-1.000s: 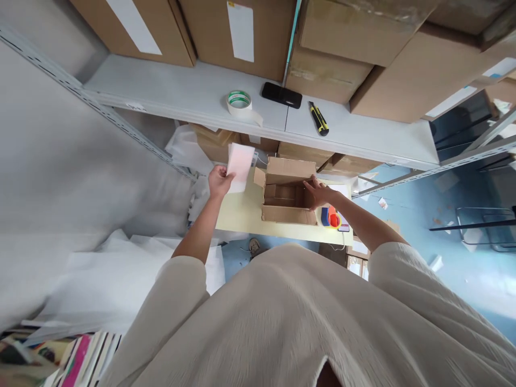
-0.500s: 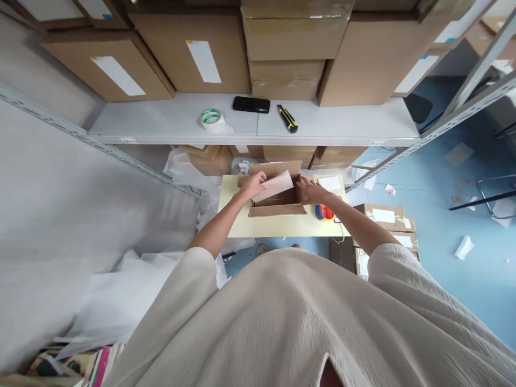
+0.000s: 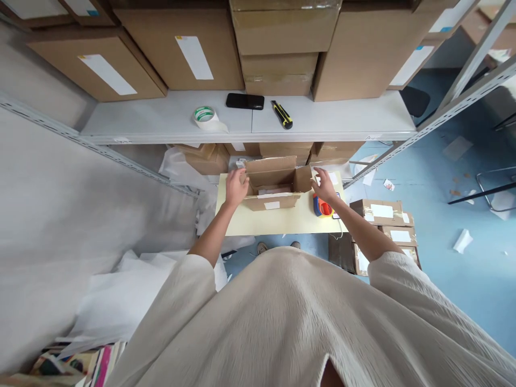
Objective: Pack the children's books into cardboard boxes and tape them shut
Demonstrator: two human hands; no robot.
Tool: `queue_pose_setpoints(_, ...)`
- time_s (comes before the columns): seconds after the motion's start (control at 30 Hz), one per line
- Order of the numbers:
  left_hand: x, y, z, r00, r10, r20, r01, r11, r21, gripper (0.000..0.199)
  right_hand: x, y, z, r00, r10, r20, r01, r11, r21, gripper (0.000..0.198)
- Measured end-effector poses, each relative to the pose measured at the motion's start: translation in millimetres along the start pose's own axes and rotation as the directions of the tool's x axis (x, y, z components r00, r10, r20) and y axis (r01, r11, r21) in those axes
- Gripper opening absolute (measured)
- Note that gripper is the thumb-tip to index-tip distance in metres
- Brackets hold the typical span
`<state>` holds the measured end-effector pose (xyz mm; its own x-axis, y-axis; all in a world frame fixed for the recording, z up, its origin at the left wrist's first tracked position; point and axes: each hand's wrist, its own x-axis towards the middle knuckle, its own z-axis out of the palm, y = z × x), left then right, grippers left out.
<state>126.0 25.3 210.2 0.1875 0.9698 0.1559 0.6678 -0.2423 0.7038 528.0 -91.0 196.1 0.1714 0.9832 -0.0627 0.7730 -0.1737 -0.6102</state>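
An open cardboard box (image 3: pixel 278 202) stands on the pale yellow table, its flaps raised. Inside it lies a flat, whitish-pink packet (image 3: pixel 274 190), partly hidden by the front wall. My left hand (image 3: pixel 236 188) is at the box's left side flap, fingers bent and thumb apart; whether it touches the flap is unclear. On the other side, my right hand (image 3: pixel 323 186) has its fingers apart beside the right side flap (image 3: pixel 303 179). A blue and red tape dispenser (image 3: pixel 322 206) sits just below my right hand, near a partly covered device with a white cable.
Above the table (image 3: pixel 242 226), a grey shelf (image 3: pixel 161 115) bears a tape roll (image 3: pixel 206 116), a black phone (image 3: pixel 245 101), a yellow-black utility knife (image 3: pixel 282 114) and large cartons (image 3: pixel 189 51). Stacked boxes (image 3: pixel 382 212) stand right of the table. White sheets (image 3: pixel 116 295) lie at left.
The packet left my left hand and now lies inside the box. My left hand moved left to the side flap, my right hand moved outward, and the box's labelled front now shows.
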Motion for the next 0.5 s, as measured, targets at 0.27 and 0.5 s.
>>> queue_pose_setpoints(0.27, -27, -49, 0, 0.900, -0.419, 0.120, 0.435, 0.853, -0.289, 0.101, 13, -13, 17, 0.950, 0.297, 0.093, -0.300, 0.798, 0.522, 0.079)
queue_pose_setpoints(0.5, -37, -41, 7, 0.933, -0.169, 0.318, 0.269, 0.914, -0.304, 0.080, 20, -51, 23, 0.967, 0.204, 0.156, -0.257, 0.768, 0.587, 0.064)
